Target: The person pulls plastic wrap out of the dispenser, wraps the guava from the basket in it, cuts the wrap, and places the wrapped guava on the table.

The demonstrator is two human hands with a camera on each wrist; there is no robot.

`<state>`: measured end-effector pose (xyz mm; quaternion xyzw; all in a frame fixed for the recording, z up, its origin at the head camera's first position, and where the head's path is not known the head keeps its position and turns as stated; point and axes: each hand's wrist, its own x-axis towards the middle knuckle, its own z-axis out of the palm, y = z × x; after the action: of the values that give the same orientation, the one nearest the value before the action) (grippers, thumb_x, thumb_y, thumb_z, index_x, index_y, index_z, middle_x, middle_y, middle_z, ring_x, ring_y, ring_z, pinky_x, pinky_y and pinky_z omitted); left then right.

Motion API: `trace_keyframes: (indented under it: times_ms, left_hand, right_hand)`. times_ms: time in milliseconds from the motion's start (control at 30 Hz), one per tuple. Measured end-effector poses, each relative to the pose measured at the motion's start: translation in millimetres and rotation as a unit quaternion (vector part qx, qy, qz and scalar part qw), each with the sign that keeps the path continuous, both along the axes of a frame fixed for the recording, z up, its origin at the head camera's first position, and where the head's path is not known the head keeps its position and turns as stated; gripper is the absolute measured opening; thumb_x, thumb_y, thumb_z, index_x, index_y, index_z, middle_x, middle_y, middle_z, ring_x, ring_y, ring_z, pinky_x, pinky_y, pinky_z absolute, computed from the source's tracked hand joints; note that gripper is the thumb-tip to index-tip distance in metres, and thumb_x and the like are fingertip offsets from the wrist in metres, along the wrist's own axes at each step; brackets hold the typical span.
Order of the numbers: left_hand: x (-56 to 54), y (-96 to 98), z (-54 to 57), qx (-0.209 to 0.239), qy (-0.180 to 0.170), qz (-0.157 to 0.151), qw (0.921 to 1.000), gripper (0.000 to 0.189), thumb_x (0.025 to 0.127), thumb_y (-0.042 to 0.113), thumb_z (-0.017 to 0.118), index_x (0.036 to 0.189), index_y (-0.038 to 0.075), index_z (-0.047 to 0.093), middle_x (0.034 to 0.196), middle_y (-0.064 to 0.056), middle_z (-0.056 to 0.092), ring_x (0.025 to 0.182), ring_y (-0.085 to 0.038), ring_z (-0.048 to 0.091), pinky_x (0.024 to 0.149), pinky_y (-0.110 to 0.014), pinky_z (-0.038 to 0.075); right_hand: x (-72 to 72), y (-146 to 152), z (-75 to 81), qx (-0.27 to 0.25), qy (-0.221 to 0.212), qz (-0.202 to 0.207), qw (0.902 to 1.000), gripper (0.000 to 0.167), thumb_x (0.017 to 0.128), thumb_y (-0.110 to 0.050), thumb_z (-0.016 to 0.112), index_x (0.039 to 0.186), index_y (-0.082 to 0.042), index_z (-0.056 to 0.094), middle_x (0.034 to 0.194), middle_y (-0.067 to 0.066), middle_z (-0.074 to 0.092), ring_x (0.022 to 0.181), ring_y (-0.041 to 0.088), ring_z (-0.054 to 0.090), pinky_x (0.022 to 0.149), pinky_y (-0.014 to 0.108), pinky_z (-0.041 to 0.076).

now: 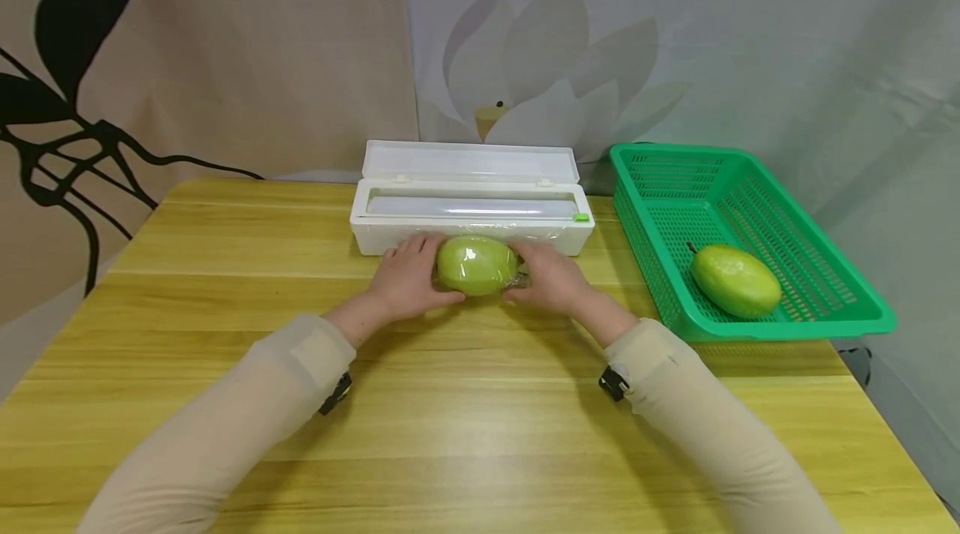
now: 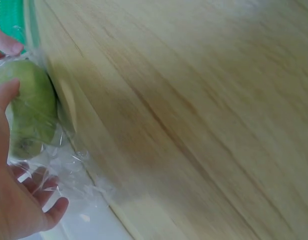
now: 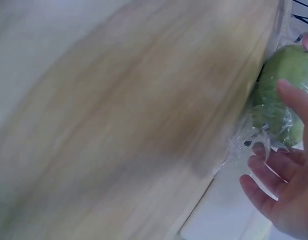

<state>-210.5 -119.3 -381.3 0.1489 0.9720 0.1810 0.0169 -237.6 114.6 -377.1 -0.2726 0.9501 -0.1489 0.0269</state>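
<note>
Sleeves [image 1: 206,421] reach forward; left fingers [image 1: 410,248] and right fingers [image 1: 531,252] hold wrapped fruit [image 1: 474,265], long axis sideways, one end toward each.

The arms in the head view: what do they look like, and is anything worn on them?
The left sleeve and right sleeve are long and beige. A small black device shows near each sleeve's end. The left hand and right hand are bare, without gloves.

A wood-grain table [image 1: 480,484] before me spans the lower frame, backed by a fabric backdrop [image 1: 285,42] carrying a black leaf print [image 1: 86,17] at upper left and a pale flower print [image 1: 551,42] at upper centre, with a soft light reflection [image 1: 468,430] at lower centre.
</note>
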Motion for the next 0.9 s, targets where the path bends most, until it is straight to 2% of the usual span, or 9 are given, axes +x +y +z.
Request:
trace_keyframes:
  times_ms: [167,433,533,600,700,833,900]
  left_hand:
    - [0.3,-1.0,0.0,0.005,0.008,-0.003,0.9999,0.093,0.072,0.055,0.071,0.142,0.008,0.032,0.141,-0.015,0.041,0.131,-0.033,0.037,0.108,-0.054,0.032]
    - [4.6,-2.7,3.6,0.018,0.022,-0.006,0.9996,0.090,0.074,0.053,0.071,0.141,0.007,0.034,0.141,-0.014,0.041,0.131,-0.033,0.037,0.108,-0.053,0.031]
    - [5.5,-4.6,7.6,0.018,0.037,-0.008,0.9991,0.083,0.078,0.054,0.067,0.140,0.007,0.037,0.139,-0.014,0.044,0.130,-0.032,0.040,0.108,-0.052,0.032]
    - [4.9,-5.9,12.3,0.022,0.052,-0.008,0.9983,0.078,0.081,0.053,0.064,0.138,0.005,0.040,0.137,-0.014,0.047,0.128,-0.032,0.042,0.108,-0.052,0.033]
    - [2.1,-6.2,21.9,0.040,0.073,-0.005,0.9965,0.071,0.084,0.049,0.062,0.135,0.004,0.043,0.134,-0.015,0.050,0.126,-0.032,0.044,0.107,-0.051,0.034]
    - [-3.1,-3.4,33.0,0.059,0.081,0.001,0.9950,0.067,0.085,0.047,0.061,0.133,0.004,0.044,0.133,-0.014,0.051,0.125,-0.031,0.045,0.106,-0.050,0.035]
    - [-5.8,-1.4,36.4,0.060,0.079,0.000,0.9950,0.066,0.086,0.047,0.061,0.133,0.004,0.044,0.133,-0.013,0.051,0.125,-0.031,0.044,0.106,-0.049,0.034]
  right_hand:
    - [2.6,1.9,2.1,0.004,-0.007,-0.010,0.9999,0.081,0.073,-0.037,0.078,0.138,-0.007,0.041,0.132,0.012,0.054,0.121,0.030,0.051,0.100,0.046,0.044]
    - [5.0,6.7,5.4,-0.011,-0.016,-0.027,0.9995,0.079,0.073,-0.040,0.077,0.138,-0.011,0.042,0.121,0.010,0.060,0.109,0.026,0.058,0.087,0.044,0.052]
    - [6.2,13.2,10.8,-0.022,-0.024,-0.049,0.9983,0.080,0.077,-0.044,0.073,0.140,-0.009,0.039,0.123,0.013,0.059,0.111,0.030,0.057,0.088,0.048,0.051]
    - [5.5,18.7,15.2,-0.046,-0.023,-0.079,0.9955,0.077,0.080,-0.046,0.070,0.139,-0.007,0.040,0.124,0.016,0.059,0.113,0.032,0.056,0.090,0.049,0.049]
    - [1.3,27.2,20.2,-0.100,0.014,-0.138,0.9853,0.070,0.083,-0.042,0.067,0.134,-0.001,0.043,0.123,0.019,0.056,0.116,0.034,0.052,0.095,0.048,0.045]
    - [-8.6,35.5,21.0,-0.164,0.085,-0.222,0.9575,0.063,0.082,-0.033,0.071,0.126,0.005,0.046,0.120,0.023,0.048,0.113,0.037,0.042,0.092,0.047,0.043]
    - [-14.0,38.6,20.2,-0.176,0.094,-0.255,0.9461,0.067,0.081,-0.033,0.073,0.127,0.005,0.044,0.122,0.024,0.042,0.113,0.037,0.038,0.091,0.047,0.043]
